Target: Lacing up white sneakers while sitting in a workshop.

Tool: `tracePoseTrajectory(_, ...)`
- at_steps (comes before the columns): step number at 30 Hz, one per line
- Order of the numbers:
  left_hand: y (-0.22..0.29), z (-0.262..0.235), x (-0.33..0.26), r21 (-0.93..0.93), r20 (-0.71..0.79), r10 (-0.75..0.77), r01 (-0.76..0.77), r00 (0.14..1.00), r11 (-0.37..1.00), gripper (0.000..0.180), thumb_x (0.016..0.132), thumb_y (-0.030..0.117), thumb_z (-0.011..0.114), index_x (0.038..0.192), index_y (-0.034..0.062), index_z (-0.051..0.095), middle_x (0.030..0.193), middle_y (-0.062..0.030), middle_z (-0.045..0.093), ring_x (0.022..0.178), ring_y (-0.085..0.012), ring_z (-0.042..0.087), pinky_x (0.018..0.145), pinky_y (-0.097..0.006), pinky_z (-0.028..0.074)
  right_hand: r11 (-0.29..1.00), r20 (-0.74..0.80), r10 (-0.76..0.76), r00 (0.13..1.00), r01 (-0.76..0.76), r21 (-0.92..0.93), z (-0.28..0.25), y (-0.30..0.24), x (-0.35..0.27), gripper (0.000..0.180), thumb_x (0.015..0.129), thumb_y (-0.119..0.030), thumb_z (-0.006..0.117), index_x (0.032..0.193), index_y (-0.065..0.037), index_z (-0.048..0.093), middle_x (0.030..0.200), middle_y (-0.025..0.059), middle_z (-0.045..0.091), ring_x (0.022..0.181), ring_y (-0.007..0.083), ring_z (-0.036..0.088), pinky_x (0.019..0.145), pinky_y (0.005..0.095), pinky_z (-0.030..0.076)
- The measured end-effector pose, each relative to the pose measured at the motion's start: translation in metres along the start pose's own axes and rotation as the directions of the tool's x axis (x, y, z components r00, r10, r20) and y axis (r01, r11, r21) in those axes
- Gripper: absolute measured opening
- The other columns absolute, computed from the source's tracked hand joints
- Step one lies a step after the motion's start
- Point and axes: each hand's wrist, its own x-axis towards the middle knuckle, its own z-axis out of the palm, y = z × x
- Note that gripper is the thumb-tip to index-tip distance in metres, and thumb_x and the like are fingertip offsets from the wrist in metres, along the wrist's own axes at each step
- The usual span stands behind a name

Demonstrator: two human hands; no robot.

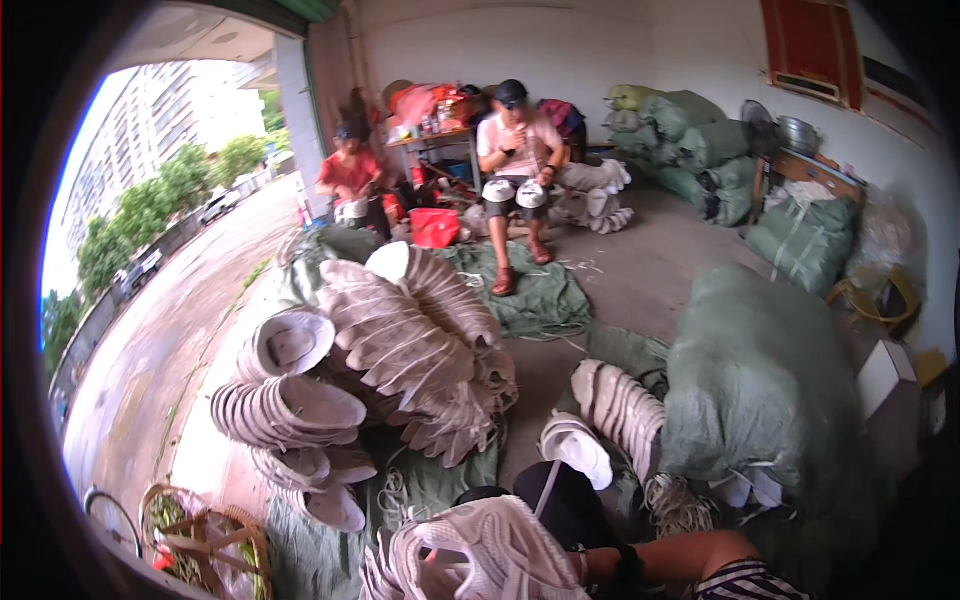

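Observation:
At the lower edge, a pale knitted shoe upper lies over my lap, with more uppers nested behind its left side. My right forearm comes in from the lower right, with a striped sleeve and a dark band at the wrist. My right hand reaches the upper's right end; its fingers are hidden there. Of my left hand, at most a small reddish patch shows in the upper's opening, too little to make out. A thin white strand crosses my dark-clothed knee.
Large stacks of nested uppers stand ahead on green sheeting, a smaller stack right of my knee. A bulging green sack fills the right. A wicker basket stands lower left. Two people sit working farther back.

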Motion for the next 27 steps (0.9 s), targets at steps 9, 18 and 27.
tracePoseTrajectory(9, 0.007, -0.029, -0.036, -0.09, -0.107, 0.077, -0.087, 0.991, 0.992, 0.078, 0.075, 0.044, 0.063, 0.131, -0.0046, 0.037, 0.127, -0.0126, 0.046, 0.117, -0.0204, 0.043, 0.099, -0.032, 0.034, 0.923, 0.367, 0.308, 0.878, -0.369, 0.108, 0.055, -0.113, 0.147, 0.046, 0.093, -0.029, 0.045, 0.129, -0.002, 0.038, 0.124, 0.0147, 0.048, 0.111, 0.0248, 0.049, 0.095, 0.0395, 0.039)
tracePoseTrajectory(18, -0.01, -0.034, -0.059, -0.204, -0.157, 0.125, -0.156, 0.98, 0.967, 0.078, 0.074, 0.044, 0.063, 0.13, -0.0047, 0.039, 0.123, -0.0123, 0.048, 0.113, -0.02, 0.045, 0.096, -0.031, 0.035, 0.715, 0.612, 0.528, 0.589, -0.697, 0.055, 0.075, -0.109, 0.176, 0.049, 0.095, -0.031, 0.041, 0.133, -0.002, 0.034, 0.13, 0.0172, 0.045, 0.118, 0.0284, 0.046, 0.1, 0.0432, 0.037)
tracePoseTrajectory(27, -0.018, -0.03, -0.057, -0.29, -0.102, 0.116, -0.141, 0.988, 0.946, 0.078, 0.073, 0.045, 0.063, 0.129, -0.0048, 0.041, 0.12, -0.0121, 0.05, 0.11, -0.0197, 0.048, 0.094, -0.031, 0.037, 0.511, 0.758, 0.461, 0.462, -0.836, 0.198, 0.088, -0.102, 0.186, 0.057, 0.095, -0.029, 0.044, 0.142, -0.01, 0.018, 0.143, 0.0219, 0.023, 0.128, 0.04, 0.032, 0.103, 0.0517, 0.032)
